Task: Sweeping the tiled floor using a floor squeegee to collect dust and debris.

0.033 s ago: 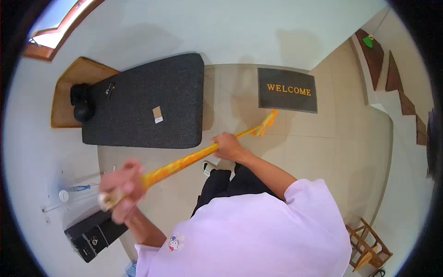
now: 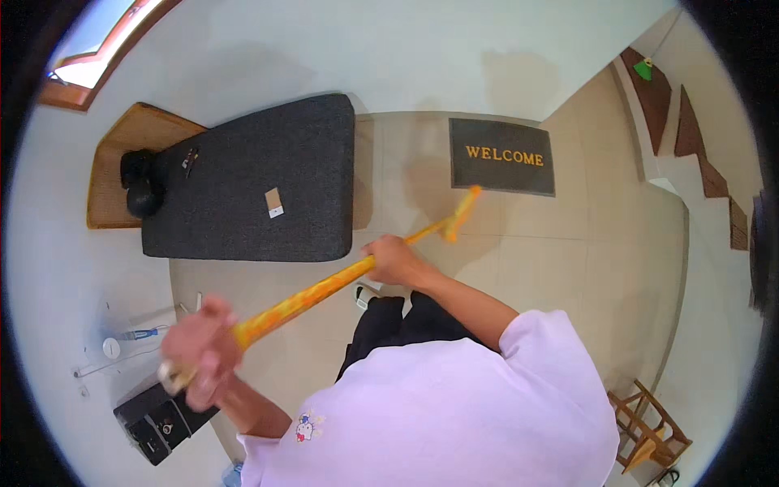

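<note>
A long yellow-orange pole runs slantwise across the view, from near left to far right. My left hand is closed round its near end, slightly blurred, with a pale tip sticking out past the fingers. Farther along the shaft, my right hand grips it near the middle. At the far end is a narrow orange-yellow crosswise head, just short of the grey doormat; whether it is a broom or a mop I cannot tell. It seems to be at or close above the tiled floor.
A dark grey mattress lies at the left, with a small card and a black round object on it. The doormat lies by the far wall. Stairs rise at right; a wooden chair and black speaker-like box stand nearer.
The left hand and the pole's near end have shifted a little left and down. The pole's far head has moved slightly left; the right hand has barely moved.
</note>
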### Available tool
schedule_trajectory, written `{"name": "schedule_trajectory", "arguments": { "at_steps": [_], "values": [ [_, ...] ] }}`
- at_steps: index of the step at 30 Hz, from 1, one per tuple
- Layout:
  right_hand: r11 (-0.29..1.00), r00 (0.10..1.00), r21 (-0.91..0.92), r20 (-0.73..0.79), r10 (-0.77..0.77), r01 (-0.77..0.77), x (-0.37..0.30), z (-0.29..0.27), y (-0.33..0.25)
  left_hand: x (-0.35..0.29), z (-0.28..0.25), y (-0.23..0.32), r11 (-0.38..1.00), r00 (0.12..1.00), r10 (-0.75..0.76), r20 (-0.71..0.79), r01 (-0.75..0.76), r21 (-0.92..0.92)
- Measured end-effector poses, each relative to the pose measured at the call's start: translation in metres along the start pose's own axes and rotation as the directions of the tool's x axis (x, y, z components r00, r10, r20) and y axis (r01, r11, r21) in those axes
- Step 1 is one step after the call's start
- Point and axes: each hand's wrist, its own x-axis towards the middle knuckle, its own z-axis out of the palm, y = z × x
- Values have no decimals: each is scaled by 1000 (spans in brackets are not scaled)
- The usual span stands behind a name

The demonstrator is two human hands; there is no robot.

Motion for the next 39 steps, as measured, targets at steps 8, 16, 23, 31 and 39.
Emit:
{"name": "schedule_trajectory", "arguments": {
  "at_steps": [8,16,23,31,39],
  "values": [
    [947,951,103,-82,-298,306,24,13,3,-4,2,15,985,786,151,599,-167,-28],
    [989,996,-135,75,-44,54,-96,32,141,-98,48,-90,886,887,-360,290,422,-192],
    [982,988,-158,131,-78,99,-56,5,38,-68,-5,-10,992,976,-113,188,122,-35],
    [965,958,7,-122,-259,262,-19,26,28,-61,21,11,993,926,100,364,-115,20],
    [961,953,-268,302,19,66,-108,34,130,-156,40,-79,835,903,-424,71,420,-357]
  ]
}}
